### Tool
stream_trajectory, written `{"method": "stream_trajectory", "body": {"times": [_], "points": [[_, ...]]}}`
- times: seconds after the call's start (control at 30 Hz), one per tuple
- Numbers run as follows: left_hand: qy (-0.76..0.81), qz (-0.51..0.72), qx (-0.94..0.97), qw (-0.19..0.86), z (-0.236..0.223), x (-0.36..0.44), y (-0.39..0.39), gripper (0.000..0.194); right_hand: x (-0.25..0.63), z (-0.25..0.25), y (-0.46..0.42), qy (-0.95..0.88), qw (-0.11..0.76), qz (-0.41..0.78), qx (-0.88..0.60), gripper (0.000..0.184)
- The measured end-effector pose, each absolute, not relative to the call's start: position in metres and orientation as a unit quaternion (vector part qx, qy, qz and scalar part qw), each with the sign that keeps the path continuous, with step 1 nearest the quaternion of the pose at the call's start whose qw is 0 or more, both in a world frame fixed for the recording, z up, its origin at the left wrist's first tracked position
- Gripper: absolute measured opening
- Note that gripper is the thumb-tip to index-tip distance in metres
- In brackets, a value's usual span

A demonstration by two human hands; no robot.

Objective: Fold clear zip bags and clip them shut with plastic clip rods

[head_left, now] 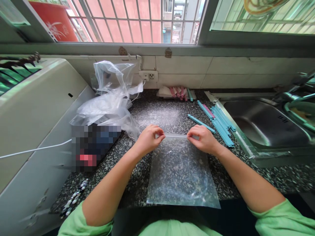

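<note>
A clear plastic bag (182, 173) lies flat on the speckled counter, its lower edge reaching past the counter's front. My left hand (151, 139) pinches the bag's far left corner between thumb and fingers. At the far right corner, my right hand (202, 139) has the same kind of pinch. The far edge stretches straight between the two hands. Just beyond my right hand lies a single blue sealing clip (201, 124). A pile of blue clips (222, 126) with a pink one (208, 111) among them is farther right.
Crumpled clear plastic bags (108, 101) are heaped at the left, by a blurred-out device (98, 144) with a white cable (36, 149). A packet with pink clips (177, 92) lies by the wall below a socket (149, 76). To the right is a steel sink (256, 121).
</note>
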State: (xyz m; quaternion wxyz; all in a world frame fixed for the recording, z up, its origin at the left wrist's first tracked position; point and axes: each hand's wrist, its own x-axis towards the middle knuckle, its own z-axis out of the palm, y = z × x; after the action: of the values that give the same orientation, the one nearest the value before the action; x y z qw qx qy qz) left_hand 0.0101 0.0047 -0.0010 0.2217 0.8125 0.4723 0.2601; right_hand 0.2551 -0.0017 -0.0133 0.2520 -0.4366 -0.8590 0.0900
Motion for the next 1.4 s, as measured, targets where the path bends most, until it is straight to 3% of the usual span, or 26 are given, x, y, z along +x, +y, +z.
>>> {"method": "stream_trajectory", "body": {"times": [0.9,1.07,1.3,1.4], "points": [[0.444,0.321,0.798,0.252,-0.001,0.015,0.002,0.009,0.251,-0.013,-0.003,-0.846,0.273,0.123,-0.441,0.007],[0.482,0.341,0.741,0.32,-0.009,0.016,0.004,0.011,0.252,-0.01,-0.002,-0.821,0.337,0.127,-0.444,0.012],[0.492,0.203,0.691,0.489,0.004,0.005,0.007,0.023,0.268,-0.012,0.011,-0.674,0.456,0.197,-0.547,0.012],[0.501,0.225,0.672,0.497,0.01,-0.002,0.01,0.02,0.274,-0.011,0.015,-0.63,0.487,0.221,-0.563,0.015]]}}
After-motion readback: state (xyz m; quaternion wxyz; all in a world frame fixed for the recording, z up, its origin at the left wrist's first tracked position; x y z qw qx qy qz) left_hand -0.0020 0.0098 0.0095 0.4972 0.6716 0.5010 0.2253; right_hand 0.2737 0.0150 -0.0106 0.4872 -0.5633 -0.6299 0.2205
